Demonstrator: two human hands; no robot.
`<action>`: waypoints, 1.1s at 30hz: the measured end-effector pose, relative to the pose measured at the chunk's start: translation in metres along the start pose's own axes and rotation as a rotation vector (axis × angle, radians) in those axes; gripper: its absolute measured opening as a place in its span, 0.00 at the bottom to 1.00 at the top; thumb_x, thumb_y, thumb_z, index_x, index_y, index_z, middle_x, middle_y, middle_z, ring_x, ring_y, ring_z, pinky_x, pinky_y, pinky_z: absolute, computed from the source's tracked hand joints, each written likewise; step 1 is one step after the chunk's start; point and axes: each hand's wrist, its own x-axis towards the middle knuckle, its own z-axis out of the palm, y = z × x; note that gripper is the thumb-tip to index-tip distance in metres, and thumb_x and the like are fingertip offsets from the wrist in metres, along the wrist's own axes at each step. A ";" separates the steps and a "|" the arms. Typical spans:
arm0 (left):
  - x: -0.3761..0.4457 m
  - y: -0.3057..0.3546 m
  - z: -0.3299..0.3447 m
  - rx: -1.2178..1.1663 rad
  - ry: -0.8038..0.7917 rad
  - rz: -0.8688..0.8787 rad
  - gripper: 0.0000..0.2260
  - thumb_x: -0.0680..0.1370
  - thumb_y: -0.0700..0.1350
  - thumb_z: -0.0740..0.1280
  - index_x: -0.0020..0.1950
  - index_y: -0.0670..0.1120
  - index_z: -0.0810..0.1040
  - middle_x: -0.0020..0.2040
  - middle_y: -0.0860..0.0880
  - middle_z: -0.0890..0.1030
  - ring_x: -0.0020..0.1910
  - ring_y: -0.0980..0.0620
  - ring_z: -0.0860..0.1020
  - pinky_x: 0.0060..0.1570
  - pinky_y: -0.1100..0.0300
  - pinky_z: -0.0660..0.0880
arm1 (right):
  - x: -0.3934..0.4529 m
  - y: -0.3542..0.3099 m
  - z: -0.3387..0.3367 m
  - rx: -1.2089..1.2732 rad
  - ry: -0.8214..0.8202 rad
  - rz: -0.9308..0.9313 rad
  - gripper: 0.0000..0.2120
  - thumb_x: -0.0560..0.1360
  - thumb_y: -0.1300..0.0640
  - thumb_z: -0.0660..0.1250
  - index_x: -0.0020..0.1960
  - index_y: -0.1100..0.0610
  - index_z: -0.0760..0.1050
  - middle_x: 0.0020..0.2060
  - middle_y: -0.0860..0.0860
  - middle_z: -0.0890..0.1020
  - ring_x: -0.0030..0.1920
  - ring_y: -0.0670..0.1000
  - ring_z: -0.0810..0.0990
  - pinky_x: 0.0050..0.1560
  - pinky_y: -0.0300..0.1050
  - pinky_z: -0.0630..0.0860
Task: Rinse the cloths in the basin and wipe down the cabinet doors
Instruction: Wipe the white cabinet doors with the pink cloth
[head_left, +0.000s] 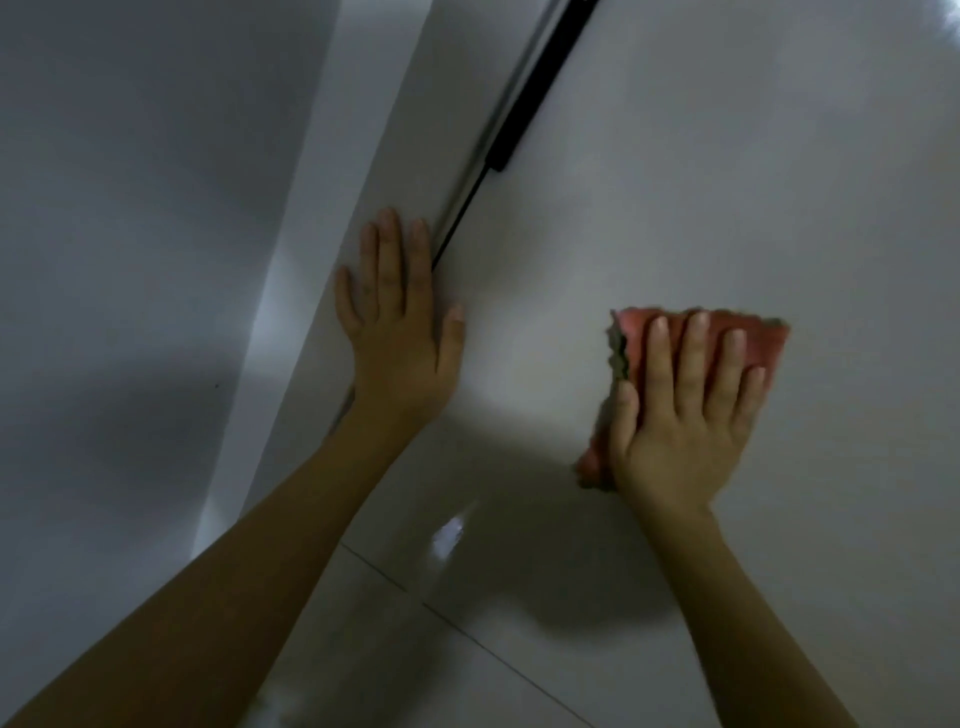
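A glossy white cabinet door (701, 208) fills the right and centre of the view. My right hand (685, 410) lies flat with straight fingers on a folded red cloth (763, 332), pressing it against the door. My left hand (397, 322) rests flat on the door's left side, fingers straight and spread, just beside the dark gap at the door's edge. No basin is in view.
A black bar handle (540, 88) with a silver strip runs diagonally along the gap between door panels at the top. A white side panel (332, 208) and a grey wall (130, 208) lie to the left. Pale floor tiles (441, 665) show below.
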 end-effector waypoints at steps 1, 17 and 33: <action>-0.002 0.007 0.001 -0.005 -0.017 -0.026 0.30 0.80 0.53 0.52 0.78 0.40 0.49 0.77 0.37 0.51 0.77 0.40 0.48 0.73 0.41 0.43 | 0.005 -0.010 0.003 -0.005 0.036 0.114 0.25 0.80 0.51 0.55 0.76 0.55 0.59 0.74 0.55 0.61 0.75 0.60 0.54 0.74 0.56 0.46; -0.020 0.087 0.027 -0.126 -0.086 0.154 0.29 0.79 0.55 0.56 0.76 0.44 0.55 0.76 0.33 0.52 0.76 0.36 0.49 0.72 0.37 0.46 | 0.012 0.009 -0.004 0.054 0.196 0.673 0.25 0.81 0.48 0.48 0.76 0.58 0.57 0.73 0.61 0.63 0.74 0.63 0.55 0.74 0.58 0.47; -0.028 0.125 0.031 -0.118 -0.093 0.079 0.52 0.72 0.71 0.59 0.75 0.30 0.48 0.75 0.30 0.50 0.75 0.34 0.48 0.73 0.41 0.44 | -0.046 0.029 -0.001 -0.003 0.059 0.295 0.27 0.80 0.49 0.52 0.77 0.52 0.51 0.77 0.52 0.48 0.77 0.57 0.48 0.75 0.57 0.47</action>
